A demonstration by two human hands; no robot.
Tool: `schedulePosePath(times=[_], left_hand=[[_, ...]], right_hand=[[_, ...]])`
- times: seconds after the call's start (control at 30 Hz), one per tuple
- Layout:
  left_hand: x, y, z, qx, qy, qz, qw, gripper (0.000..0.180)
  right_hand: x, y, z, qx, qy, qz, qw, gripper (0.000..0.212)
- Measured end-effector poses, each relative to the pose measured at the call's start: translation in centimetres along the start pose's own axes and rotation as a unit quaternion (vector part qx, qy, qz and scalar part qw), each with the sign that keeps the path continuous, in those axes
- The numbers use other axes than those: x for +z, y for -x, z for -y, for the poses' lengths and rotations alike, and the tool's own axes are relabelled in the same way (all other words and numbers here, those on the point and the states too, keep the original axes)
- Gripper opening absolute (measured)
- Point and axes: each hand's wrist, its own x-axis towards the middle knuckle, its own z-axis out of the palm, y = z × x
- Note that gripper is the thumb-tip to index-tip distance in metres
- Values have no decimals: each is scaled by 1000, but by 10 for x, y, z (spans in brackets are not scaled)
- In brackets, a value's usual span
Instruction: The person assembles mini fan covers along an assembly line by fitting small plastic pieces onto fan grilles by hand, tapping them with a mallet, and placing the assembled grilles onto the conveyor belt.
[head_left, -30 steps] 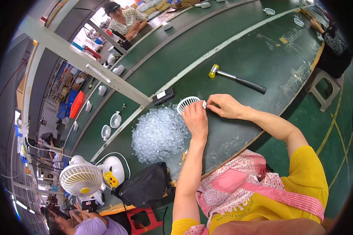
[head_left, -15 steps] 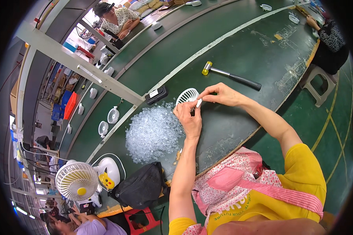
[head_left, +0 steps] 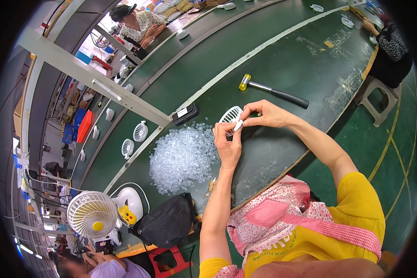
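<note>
A black bag [head_left: 166, 223] sits at the edge of the green surface [head_left: 273, 153], its inside hidden. Near it is a pile of clear bits [head_left: 183, 160]. The left hand [head_left: 228, 146] and right hand [head_left: 266, 115] pinch a round, white, slotted piece [head_left: 230, 115] between them.

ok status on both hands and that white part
Left hand gripping slotted white part, right hand at its edge. Hammer apart, beyond hands. Clear pieces heaped at left.
</note>
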Motion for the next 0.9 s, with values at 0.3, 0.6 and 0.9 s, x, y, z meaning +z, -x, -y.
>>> schedulePosePath(times=[0.3, 0.6, 0.9], left_hand=[[-4, -2, -3, 40, 1, 7, 999, 23], [-9, -10, -10, -199, 323, 106, 919, 15], [7, -4, -16, 123, -218, 81, 965, 38]], right_hand=[[8, 0, -1, -134, 85, -46, 986, 14], [12, 5, 13, -167, 212, -106, 957, 10], [-19, -17, -49, 57, 213, -219, 950, 21]])
